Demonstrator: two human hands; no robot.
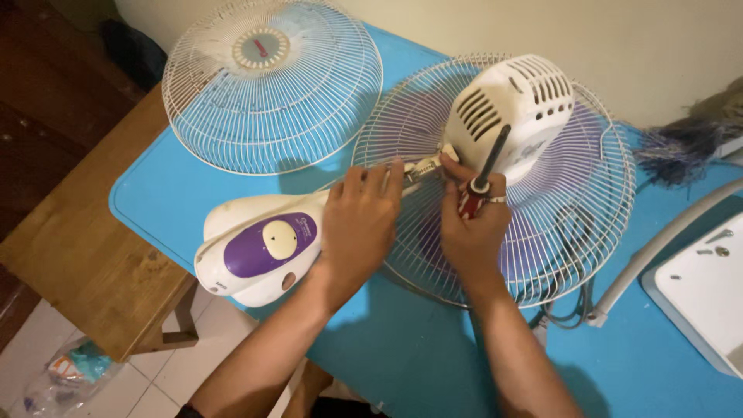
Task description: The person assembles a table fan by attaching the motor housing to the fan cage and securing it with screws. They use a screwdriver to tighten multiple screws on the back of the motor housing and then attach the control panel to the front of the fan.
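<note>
At far left a wooden bench [85,255] stands beside the blue surface [410,356], lower than it; a crumpled bag [66,375] lies on the tiled floor [166,383] below. The surface's rounded left edge runs from near the bench up toward the wall, and the fan base [255,248], white with a purple panel, overhangs that near-left edge. Behind it a loose white grille [271,81] lies dome-up, its rim close to the far edge and just beside the second grille.

The left hand [360,224] rests palm-down over the fan's neck where base meets stem, fingers [375,179] spread and curled lightly onto the metal joint [422,166]. The right hand [472,224] is just beside it, fingers [453,172] closed around a screwdriver [484,174] with a red handle and black shaft pointing up toward the motor housing [511,112]. That white housing lies on the rear grille [573,201], which acts as a shallow bowl holding it; purple blades show through the wires.

Open blue surface lies nearest the person and between the arms. To the right a grey cord [569,313] trails from the grille, a white tube [665,240] slants across, and a white panel [700,290] with loose screws [716,244] sits at the right edge. A duster [685,147] lies by the wall.
</note>
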